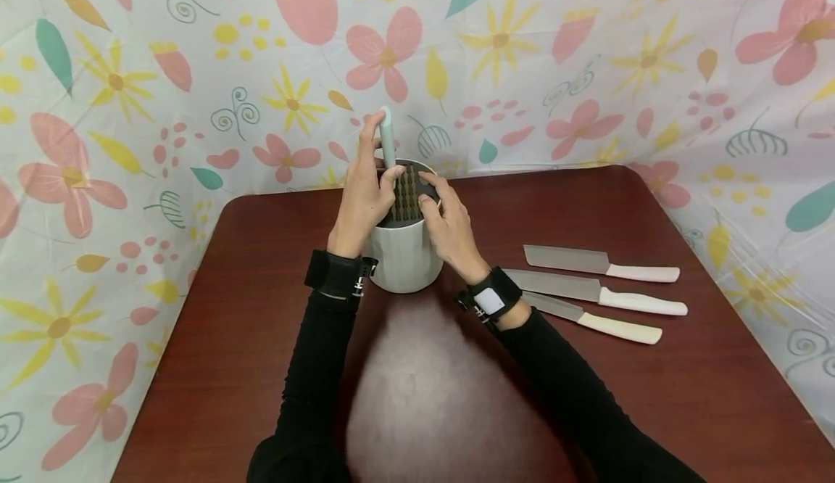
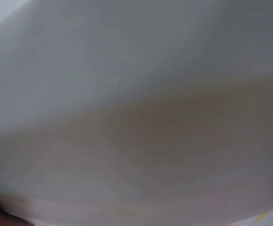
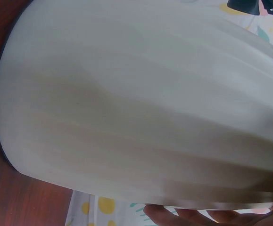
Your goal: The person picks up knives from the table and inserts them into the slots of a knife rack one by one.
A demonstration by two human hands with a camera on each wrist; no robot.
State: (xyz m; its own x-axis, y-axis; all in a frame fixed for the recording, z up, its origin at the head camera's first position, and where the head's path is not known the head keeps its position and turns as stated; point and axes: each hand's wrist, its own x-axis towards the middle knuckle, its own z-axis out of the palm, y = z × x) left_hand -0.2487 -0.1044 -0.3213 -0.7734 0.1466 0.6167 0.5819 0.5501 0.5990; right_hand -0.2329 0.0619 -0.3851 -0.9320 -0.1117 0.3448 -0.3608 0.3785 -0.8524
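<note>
A round white knife holder (image 1: 406,262) with a dark slotted insert (image 1: 406,191) stands upright at the table's back middle. From the insert rises a mint-green handle (image 1: 388,138), probably a knife's; whatever is below it is hidden inside. My left hand (image 1: 362,196) holds this handle, index finger near its top and thumb low beside it. My right hand (image 1: 451,228) grips the holder's right rim with curled fingers. In the right wrist view, fingertips (image 3: 160,215) lie along the white wall. The left wrist view shows only a blurred pale surface.
To the right lie three knives with pale handles: a broad-bladed one (image 1: 567,258), a long one (image 1: 554,285) and a smaller one (image 1: 620,327). My right wrist partly covers the lower two blades. A floral sheet (image 1: 499,40) hangs behind the brown table (image 1: 248,309).
</note>
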